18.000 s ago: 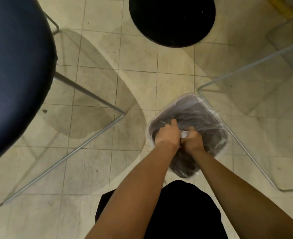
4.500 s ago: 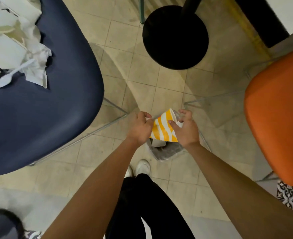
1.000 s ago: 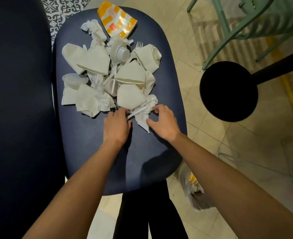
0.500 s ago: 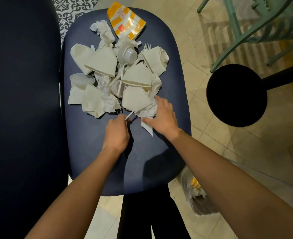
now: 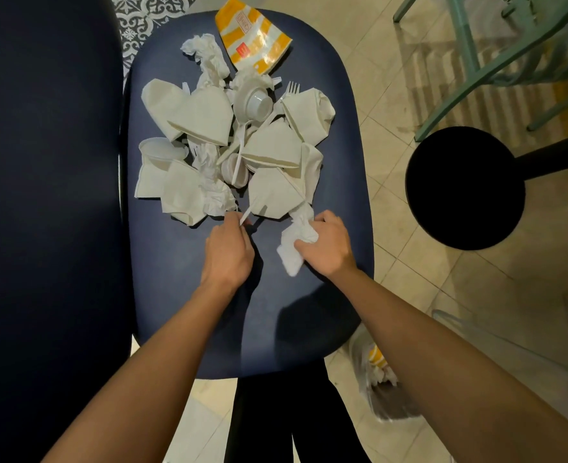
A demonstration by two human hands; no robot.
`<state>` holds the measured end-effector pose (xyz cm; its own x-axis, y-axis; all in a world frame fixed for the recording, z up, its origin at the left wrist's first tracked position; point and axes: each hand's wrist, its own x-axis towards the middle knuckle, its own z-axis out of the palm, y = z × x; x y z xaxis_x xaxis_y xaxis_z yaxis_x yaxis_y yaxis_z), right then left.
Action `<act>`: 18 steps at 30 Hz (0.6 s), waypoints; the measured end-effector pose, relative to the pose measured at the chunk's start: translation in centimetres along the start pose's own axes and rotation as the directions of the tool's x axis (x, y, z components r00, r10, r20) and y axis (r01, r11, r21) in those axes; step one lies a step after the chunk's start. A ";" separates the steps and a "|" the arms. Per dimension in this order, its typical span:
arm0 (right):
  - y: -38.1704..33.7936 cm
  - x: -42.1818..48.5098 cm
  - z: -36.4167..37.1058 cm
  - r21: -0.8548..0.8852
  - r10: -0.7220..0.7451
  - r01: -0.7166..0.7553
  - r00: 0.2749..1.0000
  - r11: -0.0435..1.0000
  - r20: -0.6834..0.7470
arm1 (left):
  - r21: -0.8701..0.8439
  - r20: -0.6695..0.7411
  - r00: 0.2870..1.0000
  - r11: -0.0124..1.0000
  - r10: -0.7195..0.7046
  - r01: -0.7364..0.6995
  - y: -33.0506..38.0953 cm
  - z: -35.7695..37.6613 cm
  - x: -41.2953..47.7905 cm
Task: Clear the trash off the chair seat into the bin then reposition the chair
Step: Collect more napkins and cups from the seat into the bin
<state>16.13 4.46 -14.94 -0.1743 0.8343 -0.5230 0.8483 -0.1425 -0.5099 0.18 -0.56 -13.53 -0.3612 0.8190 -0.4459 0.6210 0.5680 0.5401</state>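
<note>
A dark blue chair seat [image 5: 182, 295] fills the middle of the view. On it lies a heap of white napkins [image 5: 205, 118], small plastic cups [image 5: 256, 103], a fork [image 5: 291, 88] and an orange-striped paper wrapper [image 5: 251, 41]. My left hand [image 5: 229, 252] pinches the handle of a white plastic utensil [image 5: 247, 213] at the heap's near edge. My right hand [image 5: 326, 245] grips a crumpled white napkin [image 5: 294, 242]. The bin [image 5: 381, 392], lined with clear plastic and holding trash, stands on the floor under my right forearm.
A second dark seat or backrest [image 5: 42, 195] fills the left side. A black round table base [image 5: 464, 187] sits on the tiled floor to the right. Green chair legs [image 5: 476, 61] stand at the top right. My black trousers [image 5: 276, 412] show below the seat.
My right hand has closed around the crumpled napkin and drawn it a little toward me. My left hand has taken hold of the white utensil's handle.
</note>
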 end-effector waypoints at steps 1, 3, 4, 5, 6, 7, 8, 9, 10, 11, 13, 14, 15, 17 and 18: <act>0.1 -0.1 -0.3 0.078 0.033 -0.031 0.999 0.996 -0.020 | 0.009 -0.008 1.000 1.000 0.005 -0.004 0.3 -0.1 0.1; 0.2 0.0 -1.0 0.142 0.092 -0.086 0.995 0.986 -0.040 | 0.020 -0.023 1.000 1.000 0.004 -0.004 0.9 -0.4 0.2; 0.2 0.0 -1.2 0.141 0.110 -0.102 0.993 0.985 -0.046 | 0.015 -0.029 1.000 1.000 0.000 0.000 1.3 -0.5 0.3; 0.2 0.1 -1.4 0.142 0.121 -0.112 0.991 0.984 -0.056 | 0.002 -0.035 0.999 1.000 -0.002 0.002 1.5 -0.5 0.4; 0.3 0.2 -1.5 0.150 0.125 -0.113 0.989 0.982 -0.073 | -0.014 -0.042 0.999 1.000 -0.001 0.000 1.8 -0.5 0.5; 0.3 0.3 -1.5 0.152 0.123 -0.109 0.989 0.982 -0.085 | -0.034 -0.050 0.999 0.999 0.001 -0.003 2.0 -0.4 0.6; 0.4 0.4 -1.5 0.142 0.120 -0.106 0.989 0.984 -0.087 | -0.057 -0.053 0.999 0.998 0.005 -0.008 2.2 -0.3 0.8; 0.5 0.4 -1.6 0.120 0.119 -0.110 0.990 0.987 -0.074 | -0.074 -0.051 0.999 0.997 0.011 -0.015 2.4 -0.2 1.0; 0.6 0.4 -1.6 0.102 0.124 -0.118 0.991 0.988 -0.057 | -0.075 -0.041 0.999 0.997 0.021 -0.024 2.7 -0.1 1.2; 0.7 0.4 -1.7 0.095 0.126 -0.121 0.991 0.988 -0.050 | -0.054 -0.027 0.999 0.998 0.031 -0.033 3.0 0.0 1.4; 0.9 0.3 -1.9 0.100 0.122 -0.117 0.991 0.988 -0.049 | 0.009 -0.012 1.000 1.000 0.016 -0.016 3.8 0.1 2.0; 1.0 0.3 -1.9 0.093 0.114 -0.110 0.992 0.990 -0.049 | 0.026 -0.014 1.000 1.000 -0.006 0.006 4.1 0.1 2.3; 1.0 0.3 -2.0 0.075 0.105 -0.101 0.994 0.992 -0.044 | 0.035 -0.018 1.000 0.999 -0.025 0.025 4.4 0.2 2.6; 1.1 0.4 -2.0 0.019 0.111 -0.111 0.993 0.994 -0.038 | 0.071 -0.030 0.998 0.996 -0.049 0.051 4.8 0.5 3.3; 1.0 0.5 -2.1 -0.003 0.124 -0.124 0.991 0.992 -0.047 | 0.102 -0.037 0.998 0.993 -0.057 0.061 4.9 0.6 3.6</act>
<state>17.91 5.88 -14.28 -0.0441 0.8345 -0.5493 0.8651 -0.2431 -0.4387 2.37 5.11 -12.90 -0.4218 0.7878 -0.4488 0.6657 0.6052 0.4366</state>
